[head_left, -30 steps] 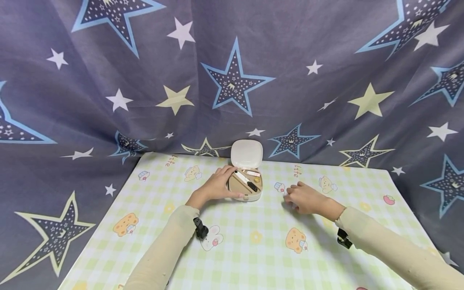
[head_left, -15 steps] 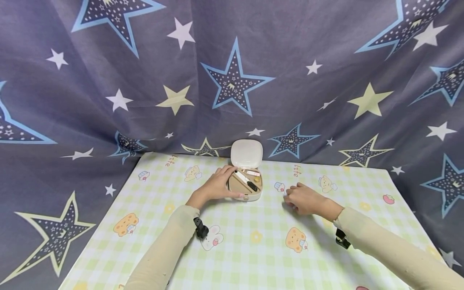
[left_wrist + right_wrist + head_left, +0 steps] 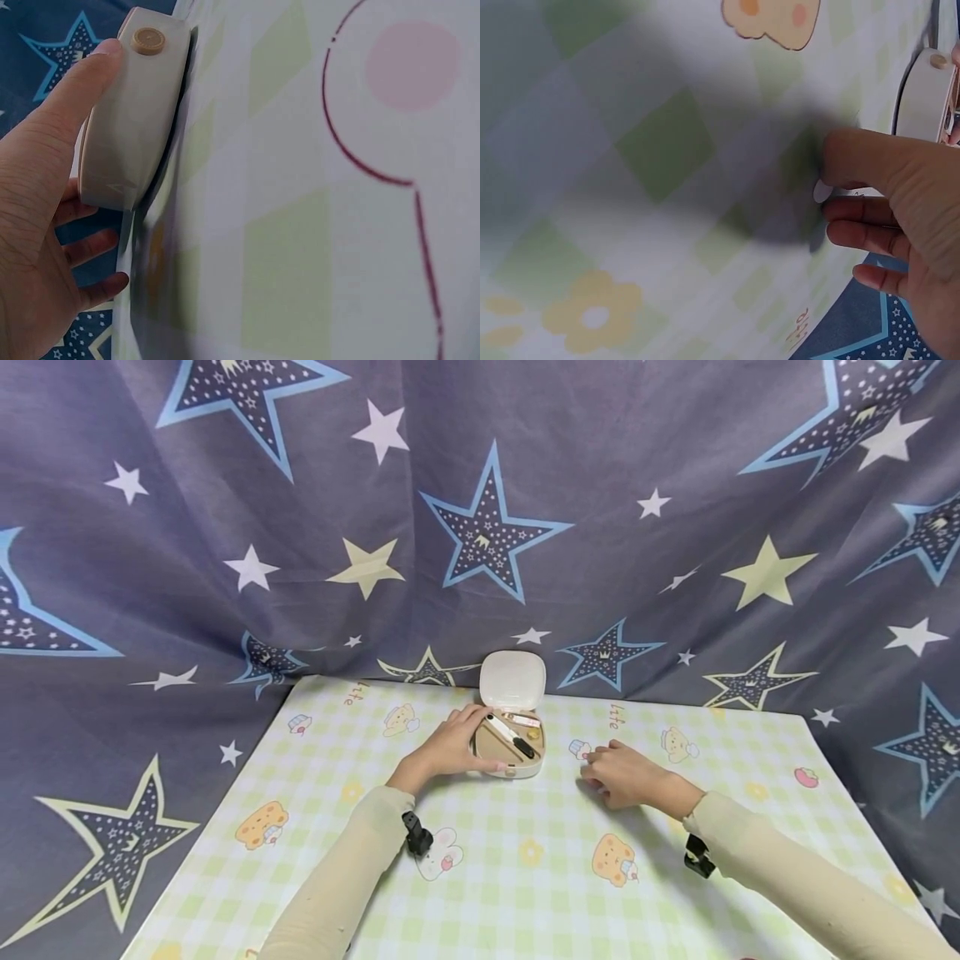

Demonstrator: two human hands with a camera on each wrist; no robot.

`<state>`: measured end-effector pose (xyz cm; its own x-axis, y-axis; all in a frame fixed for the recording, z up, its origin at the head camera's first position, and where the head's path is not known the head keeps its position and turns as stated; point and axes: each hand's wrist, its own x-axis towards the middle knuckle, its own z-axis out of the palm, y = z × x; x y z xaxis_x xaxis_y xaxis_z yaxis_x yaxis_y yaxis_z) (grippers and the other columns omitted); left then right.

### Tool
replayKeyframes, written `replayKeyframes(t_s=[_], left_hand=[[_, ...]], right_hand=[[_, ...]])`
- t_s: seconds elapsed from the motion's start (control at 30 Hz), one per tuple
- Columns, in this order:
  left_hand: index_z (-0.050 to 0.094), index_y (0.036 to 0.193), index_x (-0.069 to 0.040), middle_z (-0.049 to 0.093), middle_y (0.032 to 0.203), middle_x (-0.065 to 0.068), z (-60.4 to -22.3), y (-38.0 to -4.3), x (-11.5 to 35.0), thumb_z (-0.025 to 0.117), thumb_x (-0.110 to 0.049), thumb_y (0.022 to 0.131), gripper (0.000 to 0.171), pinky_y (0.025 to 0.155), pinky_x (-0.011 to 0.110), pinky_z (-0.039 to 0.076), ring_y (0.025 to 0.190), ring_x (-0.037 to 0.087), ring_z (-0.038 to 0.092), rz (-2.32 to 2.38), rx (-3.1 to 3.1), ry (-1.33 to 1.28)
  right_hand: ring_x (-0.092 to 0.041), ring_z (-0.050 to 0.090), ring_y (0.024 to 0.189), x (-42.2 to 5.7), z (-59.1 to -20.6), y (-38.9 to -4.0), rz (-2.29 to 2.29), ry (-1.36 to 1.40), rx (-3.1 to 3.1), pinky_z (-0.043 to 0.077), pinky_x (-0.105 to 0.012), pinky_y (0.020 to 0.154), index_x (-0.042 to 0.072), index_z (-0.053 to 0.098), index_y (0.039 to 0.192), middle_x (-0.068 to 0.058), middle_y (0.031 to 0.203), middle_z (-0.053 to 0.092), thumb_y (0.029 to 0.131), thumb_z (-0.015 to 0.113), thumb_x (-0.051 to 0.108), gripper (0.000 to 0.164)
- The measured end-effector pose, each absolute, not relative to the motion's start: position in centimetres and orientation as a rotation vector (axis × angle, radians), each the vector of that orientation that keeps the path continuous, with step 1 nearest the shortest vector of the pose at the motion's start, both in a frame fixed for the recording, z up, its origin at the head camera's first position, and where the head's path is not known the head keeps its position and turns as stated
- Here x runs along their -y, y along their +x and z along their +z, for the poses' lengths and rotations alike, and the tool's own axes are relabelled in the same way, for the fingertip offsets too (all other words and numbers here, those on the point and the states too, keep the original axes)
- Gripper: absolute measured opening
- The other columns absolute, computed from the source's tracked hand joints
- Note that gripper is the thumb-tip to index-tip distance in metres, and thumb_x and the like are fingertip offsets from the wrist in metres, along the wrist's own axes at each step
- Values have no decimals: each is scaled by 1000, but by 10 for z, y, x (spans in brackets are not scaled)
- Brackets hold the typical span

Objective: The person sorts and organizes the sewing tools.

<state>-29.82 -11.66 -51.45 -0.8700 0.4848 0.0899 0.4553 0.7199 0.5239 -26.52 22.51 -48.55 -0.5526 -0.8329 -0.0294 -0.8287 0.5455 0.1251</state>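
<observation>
A small white box point(image 3: 529, 769) stands at the far middle of the table, its lid point(image 3: 513, 680) raised behind it. My left hand point(image 3: 447, 745) grips its left side, the thumb at the front by a round gold button point(image 3: 148, 41). In its beige insert lies a slim black-and-white tool point(image 3: 512, 737), beside a small white-and-pink piece point(image 3: 522, 720) and a yellow round piece point(image 3: 533, 734). To the right, my right hand point(image 3: 626, 775) is curled low over the table. Thumb and fingers pinch a small pale thing point(image 3: 823, 192), mostly hidden; its kind cannot be told.
A green-and-white checked cloth point(image 3: 480, 877) with cartoon prints covers the table. Behind and beside it hangs a dark curtain point(image 3: 337, 510) with star patterns, close behind the lid. Black wrist devices sit on both sleeves.
My right hand has shifted slightly left, towards the box. The left hand and the box keep their places; the whole head view has tilted a little.
</observation>
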Motion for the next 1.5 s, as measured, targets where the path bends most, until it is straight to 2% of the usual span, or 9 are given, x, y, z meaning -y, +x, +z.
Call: replayKeyframes(t_s=[0.23, 0.47, 0.93, 1.1, 1.33, 1.5], left_hand=[[34, 159, -20, 39, 158, 4, -513, -298, 116, 83, -63, 73, 108, 114, 54, 39, 135, 30, 43, 854, -2866, 779], [34, 159, -20, 39, 157, 4, -512, -297, 117, 83, -63, 73, 107, 114, 53, 40, 135, 29, 43, 844, -2872, 777], [34, 159, -19, 38, 159, 4, -511, -296, 118, 83, -64, 73, 108, 115, 53, 39, 138, 30, 42, 848, -2870, 760], [34, 159, -21, 39, 158, 4, -511, -296, 118, 82, -64, 74, 107, 114, 53, 40, 137, 30, 43, 847, -2864, 767], [32, 160, -23, 37, 159, 2, -514, -296, 118, 79, -66, 76, 106, 115, 51, 39, 136, 27, 42, 833, -2850, 762], [31, 160, -24, 36, 160, 1, -515, -296, 118, 79, -66, 77, 105, 114, 52, 39, 136, 27, 42, 840, -2848, 766]], right_hand=[[-9, 36, 66, -215, -476, -268, -108, 1438, 2730, 28, -28, 67, 17, 51, 67, 10, 68, 39, 63, 74, 0, 29], [-9, 36, 66, -198, -464, -274, -25, 1435, 2682, 29, -28, 67, 17, 54, 69, 10, 69, 41, 65, 76, 2, 26], [-11, 51, 70, -152, -436, -287, 145, 1342, 2657, 45, -34, 70, 17, 59, 74, 6, 73, 56, 69, 76, 8, 21], [-11, 52, 70, -137, -433, -289, 216, 1306, 2662, 45, -34, 70, 17, 61, 75, 6, 75, 58, 71, 76, 11, 17], [-11, 45, 64, -116, -435, -291, 301, 1321, 2647, 40, -31, 66, 13, 60, 72, 4, 69, 54, 70, 74, 9, 15], [-11, 46, 66, -105, -438, -290, 237, 1289, 2694, 39, -32, 67, 14, 62, 76, 5, 72, 55, 73, 76, 12, 14]])
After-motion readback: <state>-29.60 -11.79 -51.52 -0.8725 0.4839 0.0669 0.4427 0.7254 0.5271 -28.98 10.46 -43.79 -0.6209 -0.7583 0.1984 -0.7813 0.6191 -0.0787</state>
